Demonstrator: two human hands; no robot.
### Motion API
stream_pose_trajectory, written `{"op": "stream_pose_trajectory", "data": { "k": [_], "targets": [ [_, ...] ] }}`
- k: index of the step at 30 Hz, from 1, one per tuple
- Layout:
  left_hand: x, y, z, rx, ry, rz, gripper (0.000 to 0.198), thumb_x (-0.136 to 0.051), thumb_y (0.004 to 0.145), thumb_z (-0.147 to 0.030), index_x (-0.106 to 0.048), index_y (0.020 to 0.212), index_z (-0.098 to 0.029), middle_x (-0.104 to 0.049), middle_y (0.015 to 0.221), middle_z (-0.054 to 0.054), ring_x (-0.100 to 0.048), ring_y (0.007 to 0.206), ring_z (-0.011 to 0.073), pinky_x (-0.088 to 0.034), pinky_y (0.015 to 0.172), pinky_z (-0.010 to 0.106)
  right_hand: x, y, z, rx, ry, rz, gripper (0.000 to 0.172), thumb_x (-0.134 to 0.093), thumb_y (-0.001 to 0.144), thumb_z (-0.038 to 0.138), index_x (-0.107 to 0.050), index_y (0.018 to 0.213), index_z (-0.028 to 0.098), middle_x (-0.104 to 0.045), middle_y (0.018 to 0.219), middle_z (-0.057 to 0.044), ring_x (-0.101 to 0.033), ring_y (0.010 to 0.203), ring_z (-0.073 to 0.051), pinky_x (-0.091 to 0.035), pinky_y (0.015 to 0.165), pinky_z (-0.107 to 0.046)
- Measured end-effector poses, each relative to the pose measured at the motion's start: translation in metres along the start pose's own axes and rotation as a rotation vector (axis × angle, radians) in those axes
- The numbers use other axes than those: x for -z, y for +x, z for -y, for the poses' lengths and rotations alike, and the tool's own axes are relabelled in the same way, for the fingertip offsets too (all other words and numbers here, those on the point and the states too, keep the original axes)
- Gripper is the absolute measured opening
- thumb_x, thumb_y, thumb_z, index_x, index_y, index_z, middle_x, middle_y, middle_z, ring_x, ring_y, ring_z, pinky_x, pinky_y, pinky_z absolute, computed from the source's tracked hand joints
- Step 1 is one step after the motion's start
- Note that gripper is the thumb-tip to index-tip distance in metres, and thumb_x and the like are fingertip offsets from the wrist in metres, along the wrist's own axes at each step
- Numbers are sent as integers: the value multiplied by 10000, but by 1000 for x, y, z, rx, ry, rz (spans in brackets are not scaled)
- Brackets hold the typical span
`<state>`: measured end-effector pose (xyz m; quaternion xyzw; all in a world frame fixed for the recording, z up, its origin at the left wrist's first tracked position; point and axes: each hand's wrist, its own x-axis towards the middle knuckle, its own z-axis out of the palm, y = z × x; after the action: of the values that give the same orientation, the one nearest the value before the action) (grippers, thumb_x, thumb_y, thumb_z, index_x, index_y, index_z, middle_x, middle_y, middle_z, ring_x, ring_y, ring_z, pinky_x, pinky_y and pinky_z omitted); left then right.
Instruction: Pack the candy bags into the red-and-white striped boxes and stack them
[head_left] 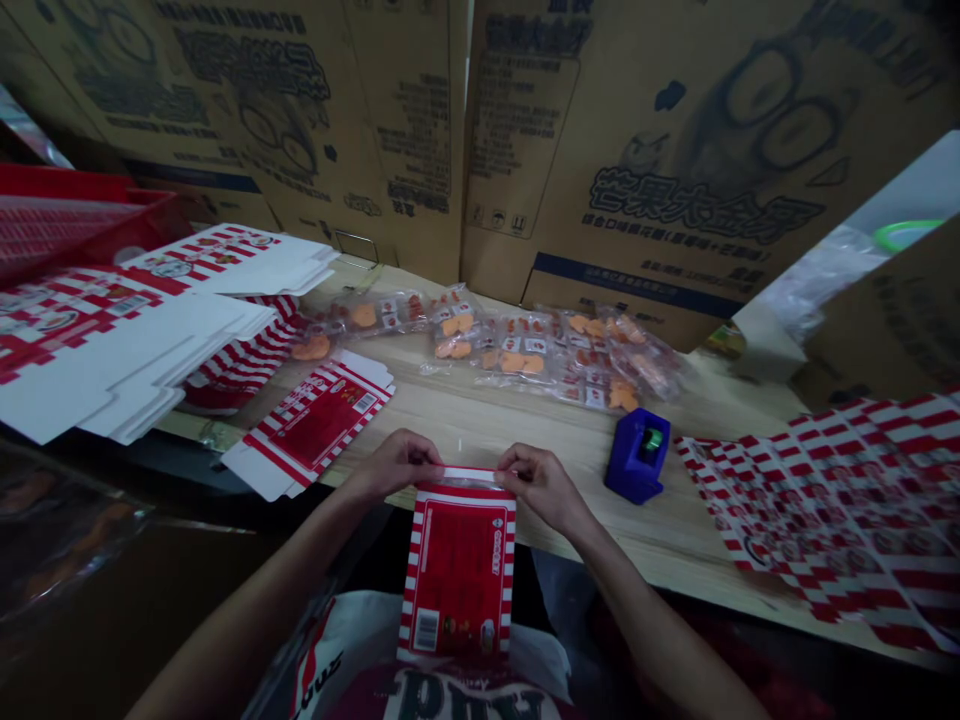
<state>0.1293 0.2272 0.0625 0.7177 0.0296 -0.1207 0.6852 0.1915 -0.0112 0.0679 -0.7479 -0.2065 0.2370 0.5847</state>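
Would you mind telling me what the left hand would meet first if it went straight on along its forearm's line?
Bringing along the box it holds, the left hand would probably meet the packets first, past bare table; its height is hard to judge.

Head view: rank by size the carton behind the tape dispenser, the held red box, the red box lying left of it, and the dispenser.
1. Carton
2. Held red box and lying red box: unsure, the held one looks nearer the camera.
3. Tape dispenser
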Motion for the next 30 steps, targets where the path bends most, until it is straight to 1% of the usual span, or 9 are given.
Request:
{"op": "stream_pose_trajectory", "data": {
  "k": [4,8,10,13,17,20,22,26,30],
  "targets": [
    [3,2,-3,-4,-41,43,223,-789,621,-333,-700,613,-129,-649,549,32,-551,501,128,-409,517,220,2,1,0,23,3,7,91,-637,721,213,-603,645,174,-614,577,18,-536,534,-115,-387,491,-206],
    [3,-11,-8,-106,147,68,207,-694,755,-347,-740,718,-149,-704,705,63,-617,635,166,-452,578,232,1,-12,-1,65,-5,17,122,-638,788,285,-658,744,173,-674,704,-15,-603,637,-149,-471,581,-247],
    [-1,-18,-6,-202,269,42,178,-665,793,-320,-750,791,-163,-721,789,70,-636,701,179,-467,611,238,-3,-20,-1,60,12,-5,144,-678,773,320,-667,790,178,-693,768,-26,-631,686,-167,-495,606,-259],
    [-10,-25,1,-321,355,-49,140,-644,816,-267,-741,827,-167,-721,812,72,-644,729,183,-480,661,255,-11,-30,-4,62,41,-108,145,-699,759,323,-664,766,183,-702,820,-43,-652,749,-188,-517,643,-272],
    [-23,-27,15,-309,303,-128,151,-608,845,-264,-704,795,-160,-701,788,66,-639,744,185,-477,694,270,-22,-37,-8,60,78,-229,109,-670,777,295,-674,785,187,-712,889,-71,-662,823,-208,-535,708,-301],
    [-35,-27,24,-267,202,-138,171,-607,854,-292,-705,932,-175,-693,871,69,-637,810,195,-476,727,283,-27,-41,-9,63,90,-282,122,-688,757,300,-661,811,194,-716,924,-76,-670,855,-221,-547,722,-319],
    [-45,-26,30,-295,121,-200,200,-651,824,-305,-708,977,-188,-680,913,70,-631,854,202,-476,764,297,-29,-43,-9,78,54,-313,129,-699,743,293,-654,817,197,-717,926,-73,-674,863,-224,-549,731,-327],
    [-63,-22,37,-340,15,-365,150,-716,764,-277,-727,889,-195,-669,940,73,-617,936,220,-459,851,323,-33,-46,-13,91,-1,-376,84,-666,763,272,-640,801,202,-720,934,-73,-677,879,-224,-543,738,-328],
    [-67,-19,38,-282,22,-353,107,-713,765,-279,-726,818,-186,-654,824,54,-616,807,199,-454,759,299,-38,-48,-25,87,25,-419,93,-662,775,272,-617,738,199,-720,906,-73,-675,859,-219,-521,775,-336]
  ]
}}
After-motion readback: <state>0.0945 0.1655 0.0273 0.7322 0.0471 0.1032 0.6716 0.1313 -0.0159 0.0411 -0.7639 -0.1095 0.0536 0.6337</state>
